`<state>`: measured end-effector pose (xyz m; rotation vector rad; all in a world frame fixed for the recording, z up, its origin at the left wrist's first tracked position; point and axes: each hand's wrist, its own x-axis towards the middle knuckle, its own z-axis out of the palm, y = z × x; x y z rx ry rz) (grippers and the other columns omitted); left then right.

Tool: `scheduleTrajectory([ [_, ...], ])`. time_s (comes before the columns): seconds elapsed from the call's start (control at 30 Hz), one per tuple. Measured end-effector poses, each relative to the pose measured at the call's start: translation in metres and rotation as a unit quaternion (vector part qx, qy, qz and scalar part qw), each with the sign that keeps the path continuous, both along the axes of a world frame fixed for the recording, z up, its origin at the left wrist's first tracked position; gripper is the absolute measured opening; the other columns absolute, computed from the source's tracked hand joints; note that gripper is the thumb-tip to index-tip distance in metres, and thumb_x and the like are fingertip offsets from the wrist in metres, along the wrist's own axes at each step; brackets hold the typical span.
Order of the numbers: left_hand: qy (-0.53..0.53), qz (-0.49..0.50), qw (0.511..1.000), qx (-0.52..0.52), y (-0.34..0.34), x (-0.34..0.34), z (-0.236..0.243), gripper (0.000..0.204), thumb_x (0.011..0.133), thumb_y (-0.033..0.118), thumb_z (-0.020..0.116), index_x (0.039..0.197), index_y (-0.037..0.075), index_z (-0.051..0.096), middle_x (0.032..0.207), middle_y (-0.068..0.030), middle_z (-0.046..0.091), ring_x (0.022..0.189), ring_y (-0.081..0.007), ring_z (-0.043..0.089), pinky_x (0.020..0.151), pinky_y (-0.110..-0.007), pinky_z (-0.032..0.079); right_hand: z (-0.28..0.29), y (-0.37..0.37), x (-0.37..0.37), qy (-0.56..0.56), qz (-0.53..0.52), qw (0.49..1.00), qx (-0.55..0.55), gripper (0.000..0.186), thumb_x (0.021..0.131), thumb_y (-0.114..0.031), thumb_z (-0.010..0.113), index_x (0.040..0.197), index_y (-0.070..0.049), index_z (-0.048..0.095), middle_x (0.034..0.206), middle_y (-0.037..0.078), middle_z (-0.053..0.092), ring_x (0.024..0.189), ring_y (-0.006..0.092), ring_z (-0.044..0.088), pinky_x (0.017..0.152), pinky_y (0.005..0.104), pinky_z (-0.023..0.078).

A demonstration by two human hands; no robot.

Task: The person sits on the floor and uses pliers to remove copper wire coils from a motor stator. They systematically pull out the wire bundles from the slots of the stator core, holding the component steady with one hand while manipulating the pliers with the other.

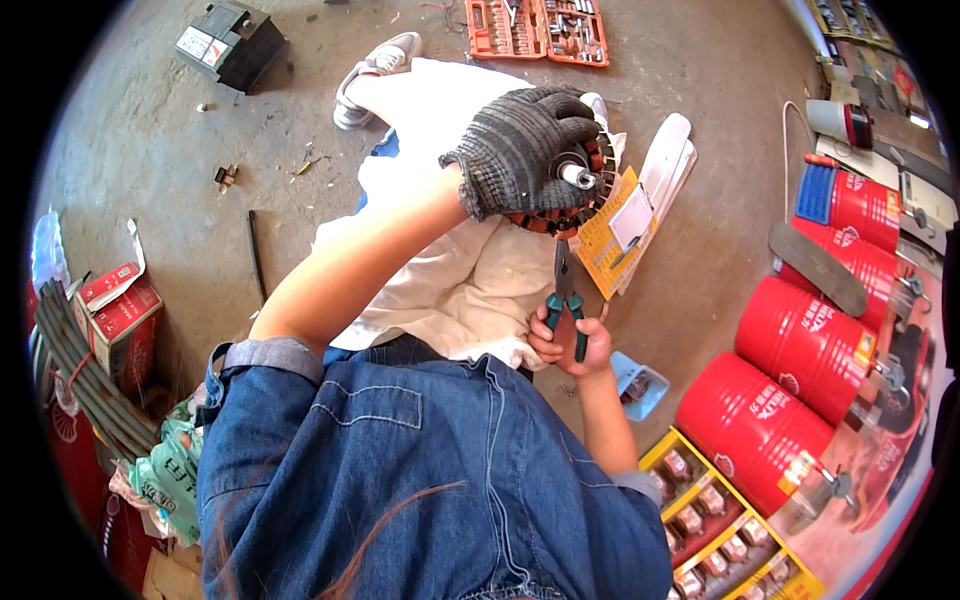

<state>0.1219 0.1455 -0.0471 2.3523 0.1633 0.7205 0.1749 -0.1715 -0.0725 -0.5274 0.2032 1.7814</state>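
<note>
My left hand (515, 140), in a dark grey knit glove, is closed over a round motor stator (606, 165) with copper windings around its rim. A shiny metal shaft (578, 176) sticks out of its middle. The stator rests over the white cloth (480, 265) spread across my lap, and the glove hides much of it. With bare fingers my right hand (580, 345) grips pliers (563, 285) with green and black handles. Their jaws point up at the stator's near rim and meet the windings there; what lies between the tips is too small to make out.
Ahead lies an open orange socket set case (537, 28). A black battery (232, 45) stands at far left. Red drums (760, 430) line the right, above a yellow rack (735, 530). Close by are a yellow card (600, 250) and a blue tray (640, 385). Hoses (85, 365) lie left.
</note>
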Motion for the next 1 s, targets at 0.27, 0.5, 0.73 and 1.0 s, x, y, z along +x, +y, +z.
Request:
scheduleTrajectory([
  [0.27, 0.041, 0.008, 0.997, -0.06, -0.008, -0.002, 0.014, 0.045, 0.074, 0.045, 0.067, 0.106, 0.013, 0.07, 0.121, -0.0122, 0.062, 0.114, -0.0347, 0.058, 0.095, -0.043, 0.047, 0.02, 0.006, -0.009, 0.038, -0.027, 0.999, -0.018, 0.054, 0.087, -0.038, 0.059, 0.124, -0.001, 0.049, 0.097, 0.006, 0.048, 0.071, 0.0136, 0.042, 0.059, 0.0257, 0.033],
  [0.5, 0.047, -0.014, 0.998, 0.033, -0.013, 0.0, 0.012, 0.036, 0.075, 0.039, 0.069, 0.102, 0.016, 0.071, 0.126, -0.0049, 0.062, 0.123, -0.0326, 0.053, 0.105, -0.046, 0.04, 0.077, 0.02, -0.012, 0.017, -0.009, 0.988, -0.151, 0.05, 0.096, -0.046, 0.05, 0.121, -0.003, 0.052, 0.094, 0.004, 0.047, 0.07, 0.0121, 0.04, 0.057, 0.0241, 0.032],
  [0.73, 0.005, 0.016, 1.0, -0.01, -0.02, -0.004, 0.006, 0.034, 0.076, 0.04, 0.065, 0.096, 0.012, 0.07, 0.115, -0.0031, 0.066, 0.125, -0.0264, 0.052, 0.11, -0.044, 0.034, 0.129, 0.047, -0.011, -0.038, 0.036, 0.961, -0.272, 0.047, 0.1, -0.048, 0.043, 0.115, -0.006, 0.054, 0.091, 0.003, 0.048, 0.067, 0.0126, 0.041, 0.056, 0.0244, 0.034],
  [1.0, 0.02, 0.007, 0.999, -0.03, -0.016, -0.002, 0.007, 0.041, 0.077, 0.044, 0.066, 0.099, 0.01, 0.069, 0.116, -0.0082, 0.067, 0.122, -0.0286, 0.055, 0.108, -0.044, 0.036, 0.144, 0.06, 0.006, -0.222, 0.148, 0.912, -0.311, 0.037, 0.097, -0.038, 0.053, 0.113, -0.005, 0.056, 0.087, 0.001, 0.055, 0.068, 0.0111, 0.047, 0.057, 0.025, 0.036],
])
